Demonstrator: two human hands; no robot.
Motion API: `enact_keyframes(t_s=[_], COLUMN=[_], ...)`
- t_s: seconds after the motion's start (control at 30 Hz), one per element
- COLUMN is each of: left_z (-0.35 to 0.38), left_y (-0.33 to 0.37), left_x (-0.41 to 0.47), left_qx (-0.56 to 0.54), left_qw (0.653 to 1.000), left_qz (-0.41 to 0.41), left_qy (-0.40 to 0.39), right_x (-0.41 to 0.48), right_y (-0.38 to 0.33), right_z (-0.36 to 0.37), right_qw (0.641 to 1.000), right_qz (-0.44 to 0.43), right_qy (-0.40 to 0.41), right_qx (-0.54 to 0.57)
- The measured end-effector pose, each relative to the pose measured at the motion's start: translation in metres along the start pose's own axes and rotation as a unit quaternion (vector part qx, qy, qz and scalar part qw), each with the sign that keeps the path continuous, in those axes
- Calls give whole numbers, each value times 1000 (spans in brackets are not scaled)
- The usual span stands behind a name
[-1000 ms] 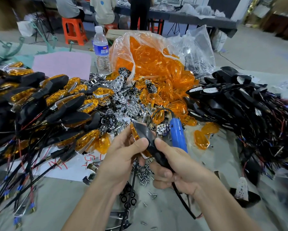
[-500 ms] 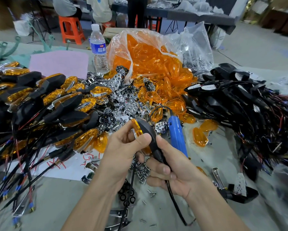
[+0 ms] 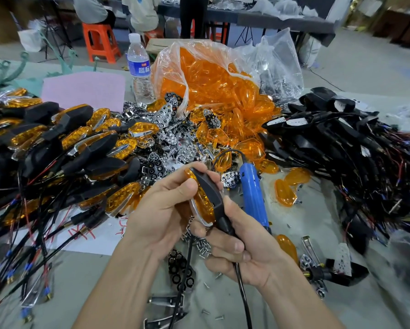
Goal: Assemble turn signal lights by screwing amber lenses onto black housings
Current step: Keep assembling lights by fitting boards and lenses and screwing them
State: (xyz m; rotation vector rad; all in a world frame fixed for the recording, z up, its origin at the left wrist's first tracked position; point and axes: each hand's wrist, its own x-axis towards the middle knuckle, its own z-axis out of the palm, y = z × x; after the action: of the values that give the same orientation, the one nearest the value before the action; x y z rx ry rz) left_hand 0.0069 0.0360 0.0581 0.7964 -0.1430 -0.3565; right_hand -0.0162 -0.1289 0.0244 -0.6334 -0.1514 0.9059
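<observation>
The person's body in view consists of two hands and two forearms. The left hand [image 3: 166, 210] and the right hand [image 3: 244, 248] are bare, with uncovered skin from wrist to fingertips. The nails that show on the right hand's fingers [image 3: 225, 244] are cut short and plain. Fine creases mark the knuckles and finger joints of both hands. The left forearm [image 3: 118, 288] and the right forearm [image 3: 301, 307] are likewise bare from the wrist to the lower edge of the view. Whether a sleeve is worn higher up cannot be told.
</observation>
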Motion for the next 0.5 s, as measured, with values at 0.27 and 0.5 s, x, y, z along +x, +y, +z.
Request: enact_keyframes(t_s=[0.27,0.5], left_z=[-2,10], left_y=[0,-8], left_x=[3,4], left_qx=[144,225], left_qw=[980,951], left_qz=[99,153], left_qy=[99,145], right_x=[-2,11], right_y=[-19,-2], right_z=[12,35], right_qw=[913,741], right_qz=[-108,-271], right_qy=[249,334], right_qx=[-303,-516])
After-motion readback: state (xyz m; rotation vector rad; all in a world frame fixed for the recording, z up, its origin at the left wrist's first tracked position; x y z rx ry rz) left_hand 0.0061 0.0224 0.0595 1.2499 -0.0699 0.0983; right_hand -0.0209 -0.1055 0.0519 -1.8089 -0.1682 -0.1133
